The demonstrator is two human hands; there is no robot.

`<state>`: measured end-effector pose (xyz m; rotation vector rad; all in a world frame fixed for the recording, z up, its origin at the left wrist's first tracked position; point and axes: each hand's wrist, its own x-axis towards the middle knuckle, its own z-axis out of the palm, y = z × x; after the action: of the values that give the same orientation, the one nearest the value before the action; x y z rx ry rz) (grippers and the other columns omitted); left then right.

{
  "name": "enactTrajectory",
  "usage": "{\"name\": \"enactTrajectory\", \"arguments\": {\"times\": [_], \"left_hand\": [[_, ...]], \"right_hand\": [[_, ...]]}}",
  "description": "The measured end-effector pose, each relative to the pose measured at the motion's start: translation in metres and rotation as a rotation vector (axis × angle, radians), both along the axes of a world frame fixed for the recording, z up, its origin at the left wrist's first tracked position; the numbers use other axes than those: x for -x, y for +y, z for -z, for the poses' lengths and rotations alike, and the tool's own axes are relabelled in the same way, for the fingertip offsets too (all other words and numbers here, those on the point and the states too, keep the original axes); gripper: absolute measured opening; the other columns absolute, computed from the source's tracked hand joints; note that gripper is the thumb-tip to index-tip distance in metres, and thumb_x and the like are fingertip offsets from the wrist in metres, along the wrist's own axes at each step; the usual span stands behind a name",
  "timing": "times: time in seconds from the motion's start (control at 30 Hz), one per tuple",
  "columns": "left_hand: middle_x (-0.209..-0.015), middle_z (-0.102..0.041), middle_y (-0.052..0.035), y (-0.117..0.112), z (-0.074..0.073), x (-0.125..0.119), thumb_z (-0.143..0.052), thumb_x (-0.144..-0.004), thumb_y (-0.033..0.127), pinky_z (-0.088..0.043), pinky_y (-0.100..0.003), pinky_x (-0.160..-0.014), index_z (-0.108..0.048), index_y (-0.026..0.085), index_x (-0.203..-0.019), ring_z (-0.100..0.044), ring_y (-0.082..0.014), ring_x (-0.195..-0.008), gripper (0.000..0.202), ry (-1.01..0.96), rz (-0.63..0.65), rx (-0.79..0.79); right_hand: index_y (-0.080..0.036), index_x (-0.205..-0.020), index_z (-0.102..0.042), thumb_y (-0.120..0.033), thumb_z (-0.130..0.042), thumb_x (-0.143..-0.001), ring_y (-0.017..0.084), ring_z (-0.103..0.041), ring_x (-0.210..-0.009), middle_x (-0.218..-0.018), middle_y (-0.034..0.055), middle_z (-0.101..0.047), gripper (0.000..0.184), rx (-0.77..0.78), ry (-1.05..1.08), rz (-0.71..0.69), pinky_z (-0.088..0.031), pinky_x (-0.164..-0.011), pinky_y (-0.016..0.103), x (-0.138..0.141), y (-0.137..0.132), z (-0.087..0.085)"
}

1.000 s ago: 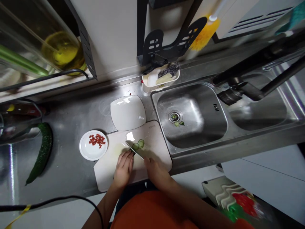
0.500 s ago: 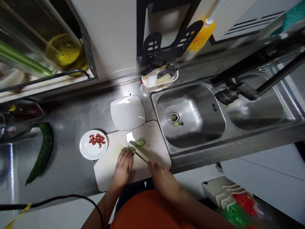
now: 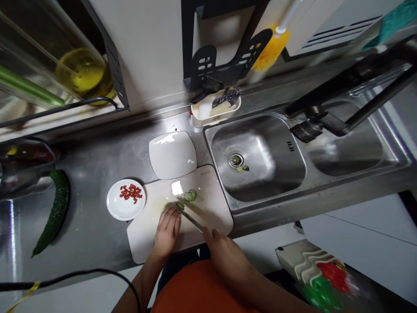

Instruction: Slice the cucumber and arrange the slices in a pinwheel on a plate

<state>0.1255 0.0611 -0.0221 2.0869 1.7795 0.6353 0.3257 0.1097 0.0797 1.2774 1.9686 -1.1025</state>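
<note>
My right hand (image 3: 226,251) grips a kitchen knife (image 3: 193,221) by its handle, the blade slanting up and left over the white cutting board (image 3: 213,213). Close to the blade's tip is a cucumber slice (image 3: 180,205). My left hand (image 3: 167,230) is on the board with curled fingers over a piece of cucumber, which is almost wholly hidden beneath them. The fingertips are right beside the blade. A few overlapping cucumber slices (image 3: 190,195) lie on the board beyond the knife.
A white plate (image 3: 172,154) touches the board's far edge. Chopped red pieces (image 3: 130,192) sit on a small round plate (image 3: 114,208). A whole cucumber (image 3: 54,217) lies at left. On the right are the sink (image 3: 267,178) with green scraps and the black faucet (image 3: 311,128).
A slice now shows at the knife's tip, where none was visible before. The blade has shifted slightly; my left hand keeps its place on the board. The whole view has moved a little.
</note>
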Motion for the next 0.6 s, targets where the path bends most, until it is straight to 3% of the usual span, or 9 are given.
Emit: {"name": "enactTrajectory", "arguments": {"times": [0.6], "left_hand": [[-0.104,-0.066,-0.0083,0.001,0.0007,-0.0001,-0.05,-0.087,0.011,-0.048,-0.041,-0.098,-0.06,0.015,-0.108,-0.058,-0.0207,-0.108,0.023,0.003,-0.006,-0.011]], "right_hand": [[-0.017,-0.107,-0.056,0.002,-0.029,-0.084,0.019,-0.066,-0.072,-0.085,0.0085,-0.066,0.041,-0.042,0.063,0.004,-0.04,-0.055,0.024,0.0027,0.0059,0.0003]]}}
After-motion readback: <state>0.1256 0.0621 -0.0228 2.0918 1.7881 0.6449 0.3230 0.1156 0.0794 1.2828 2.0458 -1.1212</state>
